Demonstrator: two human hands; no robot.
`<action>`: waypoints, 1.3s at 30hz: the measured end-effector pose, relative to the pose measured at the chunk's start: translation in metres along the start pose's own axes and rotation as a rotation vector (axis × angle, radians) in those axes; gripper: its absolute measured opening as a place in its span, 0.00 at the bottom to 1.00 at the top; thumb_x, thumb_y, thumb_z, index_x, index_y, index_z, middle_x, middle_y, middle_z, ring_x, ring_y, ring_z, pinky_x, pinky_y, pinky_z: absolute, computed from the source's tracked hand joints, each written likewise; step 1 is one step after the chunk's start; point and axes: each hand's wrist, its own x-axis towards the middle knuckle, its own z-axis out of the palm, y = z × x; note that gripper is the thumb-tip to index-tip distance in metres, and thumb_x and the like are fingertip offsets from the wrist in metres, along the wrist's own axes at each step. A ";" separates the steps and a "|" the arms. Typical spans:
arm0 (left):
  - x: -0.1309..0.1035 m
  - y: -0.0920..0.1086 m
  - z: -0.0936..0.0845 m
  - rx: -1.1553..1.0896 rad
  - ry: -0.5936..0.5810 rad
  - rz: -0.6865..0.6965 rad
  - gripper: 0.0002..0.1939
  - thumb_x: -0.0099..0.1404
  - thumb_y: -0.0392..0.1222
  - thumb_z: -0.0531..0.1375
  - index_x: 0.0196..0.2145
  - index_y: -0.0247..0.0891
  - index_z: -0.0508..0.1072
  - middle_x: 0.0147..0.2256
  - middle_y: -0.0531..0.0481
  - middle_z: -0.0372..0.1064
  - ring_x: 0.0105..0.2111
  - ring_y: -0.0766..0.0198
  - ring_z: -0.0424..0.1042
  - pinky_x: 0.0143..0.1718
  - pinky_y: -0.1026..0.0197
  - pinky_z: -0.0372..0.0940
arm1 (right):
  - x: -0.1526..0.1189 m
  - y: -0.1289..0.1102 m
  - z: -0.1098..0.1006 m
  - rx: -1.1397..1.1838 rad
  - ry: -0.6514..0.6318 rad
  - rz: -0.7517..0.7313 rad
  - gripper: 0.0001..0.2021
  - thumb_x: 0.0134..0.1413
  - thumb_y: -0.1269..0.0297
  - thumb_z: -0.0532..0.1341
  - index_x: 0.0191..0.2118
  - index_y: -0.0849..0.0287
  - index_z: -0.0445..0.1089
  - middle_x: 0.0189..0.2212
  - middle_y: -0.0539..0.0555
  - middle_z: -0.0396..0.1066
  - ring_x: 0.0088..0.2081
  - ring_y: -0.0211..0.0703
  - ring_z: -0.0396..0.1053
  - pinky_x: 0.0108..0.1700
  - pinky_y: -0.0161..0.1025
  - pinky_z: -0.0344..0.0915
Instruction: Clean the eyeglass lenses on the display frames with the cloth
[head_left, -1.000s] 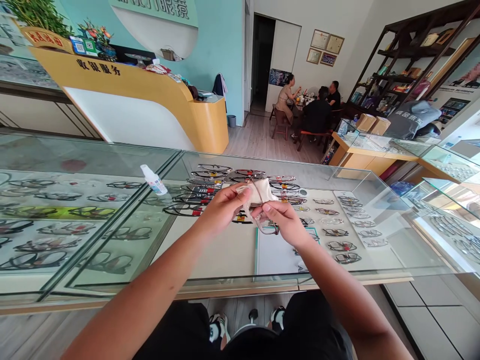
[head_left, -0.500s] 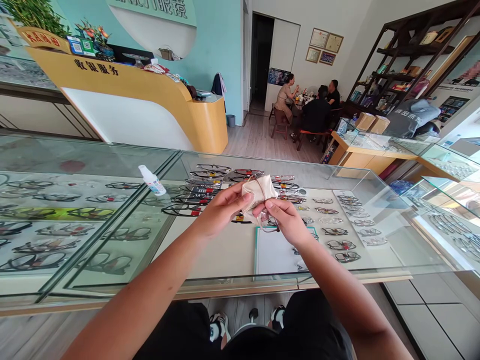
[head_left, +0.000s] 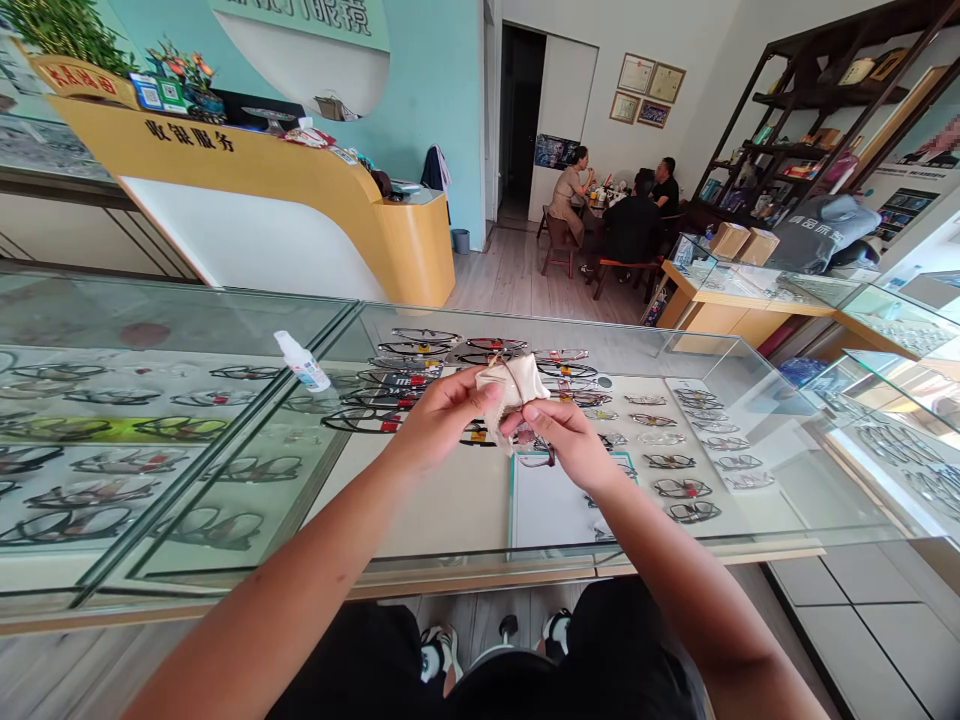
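Above the glass counter, my left hand [head_left: 444, 412] is closed, pinching a cream cleaning cloth [head_left: 534, 374] between thumb and fingers. The cloth is wrapped about part of a pair of eyeglasses [head_left: 537, 460]; one thin arm of the frame crosses over the cloth, and a lens rim hangs beneath. My right hand [head_left: 568, 432] is closed on the eyeglasses near the cloth's lower right edge. Both hands are close together, and the cloth and fingers hide much of the frame. Left of them, a white spray bottle [head_left: 302, 362] lies tilted on the counter glass.
Below me the glass display case [head_left: 442, 530] holds rows of eyeglasses and a white, teal-edged panel [head_left: 544, 510]. A yellow service desk [head_left: 416, 250] stands beyond. Several people sit at a table at the back. More glass cases [head_left: 892, 320] are at the right.
The cloth and both hands have shifted slightly left. The eyeglasses have turned a little, and the cloth folds differently, hanging lower beside my left fingers. The bottle stays put.
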 end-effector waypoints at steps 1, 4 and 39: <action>-0.001 0.002 0.000 0.012 -0.014 -0.002 0.21 0.68 0.59 0.72 0.44 0.37 0.83 0.36 0.47 0.77 0.35 0.60 0.72 0.38 0.61 0.67 | 0.000 0.001 0.000 0.001 0.002 -0.002 0.27 0.69 0.36 0.64 0.41 0.57 0.86 0.38 0.56 0.83 0.39 0.45 0.73 0.47 0.42 0.71; -0.002 0.007 0.000 0.029 -0.051 -0.017 0.22 0.66 0.56 0.74 0.48 0.36 0.83 0.37 0.46 0.78 0.35 0.60 0.73 0.36 0.61 0.67 | 0.001 0.003 -0.001 0.007 0.005 0.002 0.26 0.68 0.36 0.65 0.41 0.57 0.86 0.38 0.56 0.83 0.38 0.44 0.72 0.46 0.42 0.70; -0.005 0.006 0.012 -0.002 -0.054 0.044 0.18 0.68 0.53 0.74 0.45 0.38 0.77 0.27 0.54 0.73 0.28 0.65 0.70 0.32 0.64 0.66 | 0.002 0.002 0.007 -0.049 -0.007 -0.069 0.29 0.69 0.34 0.63 0.38 0.58 0.86 0.28 0.52 0.73 0.34 0.42 0.66 0.41 0.40 0.67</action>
